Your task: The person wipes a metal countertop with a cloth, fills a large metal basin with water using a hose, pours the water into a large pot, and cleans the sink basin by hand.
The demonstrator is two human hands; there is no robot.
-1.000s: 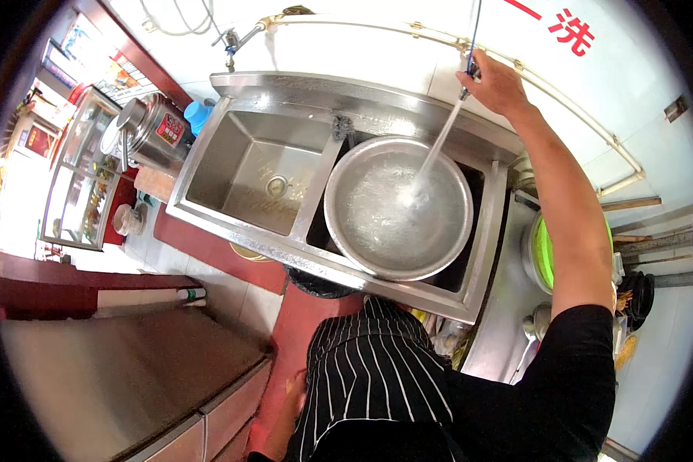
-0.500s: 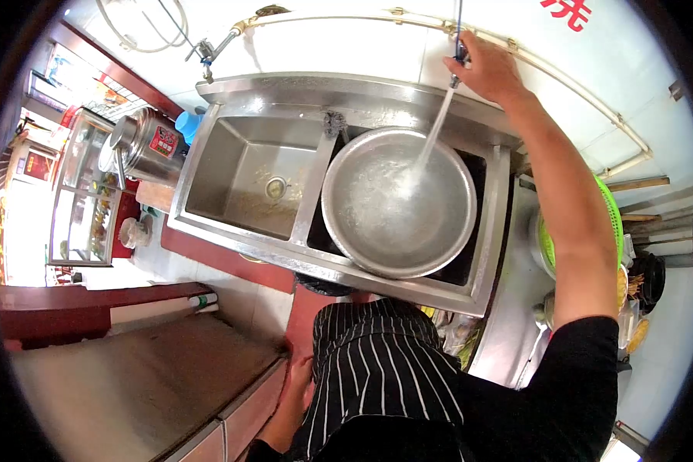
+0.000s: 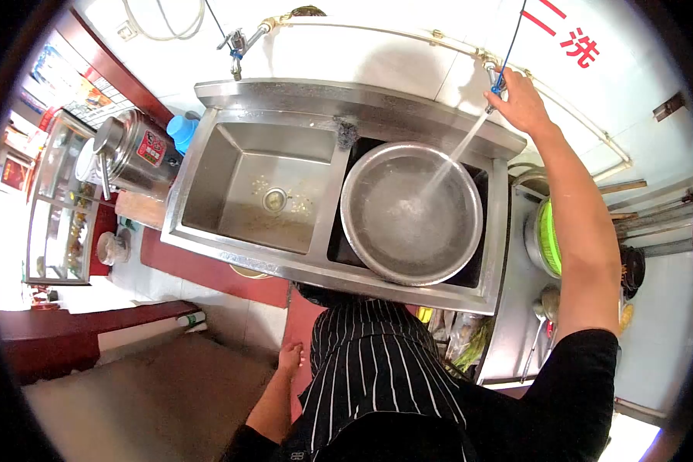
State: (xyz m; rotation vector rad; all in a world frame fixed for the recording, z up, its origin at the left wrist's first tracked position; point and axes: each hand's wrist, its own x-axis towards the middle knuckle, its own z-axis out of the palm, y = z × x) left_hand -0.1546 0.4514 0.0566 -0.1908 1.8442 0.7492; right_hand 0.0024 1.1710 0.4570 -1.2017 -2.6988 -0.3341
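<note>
My right hand (image 3: 522,102) reaches up to the wall and is closed around the faucet (image 3: 494,94). A stream of water runs slantwise from its spout into a large round metal basin (image 3: 349,231). Water covers the inside of the basin, rippled where the stream lands. The basin sits in the right bowl of a double steel sink (image 3: 327,262). Low beside my striped apron (image 3: 377,362) hangs my left hand (image 3: 290,359), its fingers loosely curled and nothing visible in them. It touches neither sink nor basin.
Food bits lie around the drain (image 3: 275,200) in the left bowl. A steel scrubber (image 3: 347,136) rests on the divider's back end. A green basket (image 3: 549,239) and ladle (image 3: 539,309) are on the right; a metal urn (image 3: 135,150) and blue cup (image 3: 182,131) stand left.
The view has shifted, so more wall shows above the sink. My right hand stays on the faucet and water keeps running. My left hand shows more fully beside the apron.
</note>
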